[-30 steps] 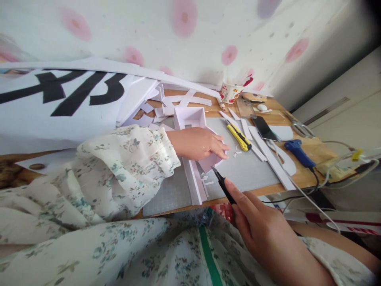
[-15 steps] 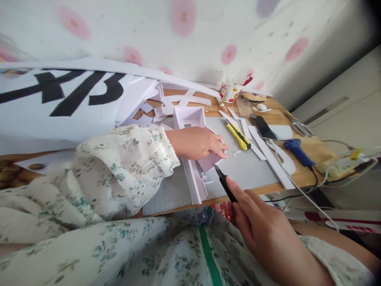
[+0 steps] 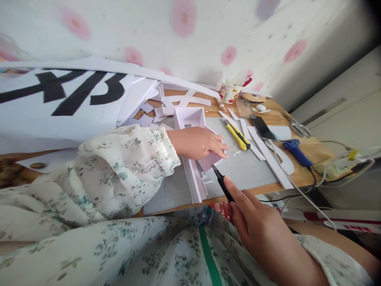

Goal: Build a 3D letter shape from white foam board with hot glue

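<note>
My left hand (image 3: 205, 143) lies over a white foam-board model (image 3: 189, 116) with its fingers stretched out. Its palm hides part of the model, including where the box joins the curved piece (image 3: 210, 162) beneath my fingers. My right hand (image 3: 253, 218) is wrapped round a black craft knife (image 3: 224, 186). The knife's tip points up and left, close to the near edge of the curved piece; whether it touches cannot be made out. Small white offcuts (image 3: 208, 181) are scattered just left of the blade. Grey cutting mat (image 3: 253, 171) shows underneath.
A yellow utility knife (image 3: 238, 135) lies right of my left hand. Farther right are long white strips (image 3: 272, 161), a phone (image 3: 263, 128), a blue glue gun (image 3: 298, 152) with cables, and scissors (image 3: 299, 128). A paper cup (image 3: 230, 93) stands at the back, white scraps (image 3: 145, 119) at left.
My right hand and the craft knife have shifted slightly left. My left hand stays on the model.
</note>
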`<action>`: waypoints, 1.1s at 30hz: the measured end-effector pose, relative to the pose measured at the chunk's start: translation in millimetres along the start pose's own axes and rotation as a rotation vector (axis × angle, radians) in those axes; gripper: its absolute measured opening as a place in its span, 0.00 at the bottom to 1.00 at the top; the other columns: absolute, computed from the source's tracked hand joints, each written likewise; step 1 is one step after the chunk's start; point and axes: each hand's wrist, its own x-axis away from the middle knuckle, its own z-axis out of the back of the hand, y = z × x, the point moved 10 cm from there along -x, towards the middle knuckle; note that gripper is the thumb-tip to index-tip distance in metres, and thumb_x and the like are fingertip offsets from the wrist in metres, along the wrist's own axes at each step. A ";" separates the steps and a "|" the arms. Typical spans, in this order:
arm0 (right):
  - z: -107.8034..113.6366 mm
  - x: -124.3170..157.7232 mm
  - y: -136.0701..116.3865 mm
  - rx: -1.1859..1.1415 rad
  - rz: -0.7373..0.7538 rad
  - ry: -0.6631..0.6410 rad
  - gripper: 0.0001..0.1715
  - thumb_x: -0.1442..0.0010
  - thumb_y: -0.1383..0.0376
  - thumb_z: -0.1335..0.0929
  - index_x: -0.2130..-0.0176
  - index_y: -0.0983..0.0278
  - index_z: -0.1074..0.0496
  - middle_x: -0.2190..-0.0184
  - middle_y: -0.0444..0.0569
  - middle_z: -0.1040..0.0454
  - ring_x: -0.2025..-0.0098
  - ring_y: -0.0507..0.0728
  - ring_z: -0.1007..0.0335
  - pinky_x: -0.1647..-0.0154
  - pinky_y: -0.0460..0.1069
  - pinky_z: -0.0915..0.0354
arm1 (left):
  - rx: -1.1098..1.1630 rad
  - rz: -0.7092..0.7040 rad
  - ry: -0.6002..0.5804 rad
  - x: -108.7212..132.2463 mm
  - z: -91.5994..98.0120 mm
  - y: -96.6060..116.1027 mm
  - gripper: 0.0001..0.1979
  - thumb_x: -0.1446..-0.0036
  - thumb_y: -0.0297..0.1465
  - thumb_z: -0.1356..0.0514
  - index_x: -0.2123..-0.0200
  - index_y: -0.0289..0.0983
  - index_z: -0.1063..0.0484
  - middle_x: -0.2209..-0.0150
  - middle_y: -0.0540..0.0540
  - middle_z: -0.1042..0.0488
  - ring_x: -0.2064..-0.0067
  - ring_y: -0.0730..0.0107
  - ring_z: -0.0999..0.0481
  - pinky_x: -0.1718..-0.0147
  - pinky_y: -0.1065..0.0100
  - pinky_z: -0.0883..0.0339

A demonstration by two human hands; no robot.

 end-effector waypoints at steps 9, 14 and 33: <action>-17.9 5.3 2.8 -0.039 -0.023 -0.080 0.31 0.39 0.73 0.42 0.37 0.66 0.45 0.68 0.51 0.25 0.71 0.56 0.27 0.68 0.50 0.30 | 0.025 -0.003 0.010 -0.1 0.2 0.9 0.28 0.45 0.16 0.51 0.46 0.44 0.29 0.39 0.56 0.36 0.34 0.68 0.45 0.38 0.64 0.48; -7.5 5.1 -0.4 -0.014 0.009 -0.028 0.34 0.39 0.73 0.42 0.35 0.65 0.51 0.68 0.51 0.26 0.71 0.58 0.27 0.70 0.52 0.29 | 0.006 -0.001 0.004 -0.4 -0.5 1.0 0.28 0.45 0.16 0.51 0.46 0.45 0.29 0.38 0.57 0.37 0.34 0.68 0.45 0.39 0.65 0.47; -9.5 4.1 -3.8 0.022 0.008 -0.020 0.36 0.38 0.72 0.42 0.34 0.63 0.55 0.69 0.51 0.26 0.72 0.60 0.27 0.71 0.54 0.29 | 0.008 -0.006 0.008 -0.6 0.2 2.4 0.29 0.47 0.15 0.51 0.46 0.43 0.29 0.39 0.56 0.35 0.34 0.66 0.44 0.38 0.62 0.47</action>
